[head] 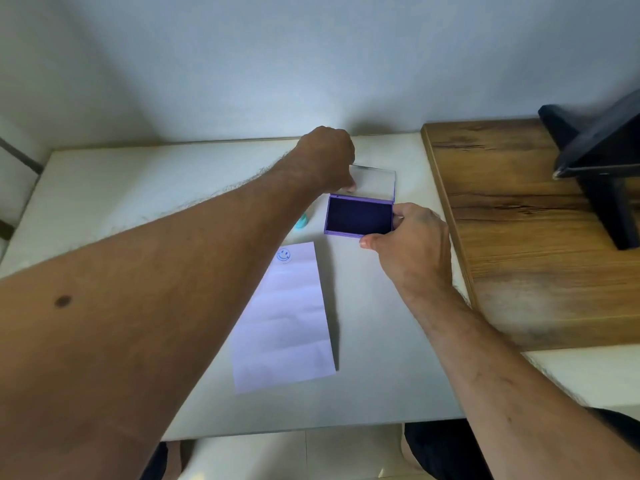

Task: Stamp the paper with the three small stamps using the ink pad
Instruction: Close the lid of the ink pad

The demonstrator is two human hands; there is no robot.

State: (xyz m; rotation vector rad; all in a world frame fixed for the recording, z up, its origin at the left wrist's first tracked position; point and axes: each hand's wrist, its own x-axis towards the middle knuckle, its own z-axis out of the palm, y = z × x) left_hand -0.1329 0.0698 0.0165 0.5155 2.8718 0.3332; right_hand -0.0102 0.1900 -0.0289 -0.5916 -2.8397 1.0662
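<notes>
A purple ink pad (359,215) lies open on the white table, its clear lid (375,180) folded back behind it. My right hand (408,242) grips the pad's right edge between thumb and fingers. My left hand (327,157) is curled into a fist just left of the lid; I cannot see what its fingers hold. A teal stamp (301,224) peeks out from under my left forearm. A strip of white paper (282,317) lies in front of the pad, with one blue smiley print (283,255) near its far end.
The white table (121,188) ends at a wall behind. A wooden board (540,237) lies to the right, carrying a dark stand (595,168). My knees show below the table's front edge.
</notes>
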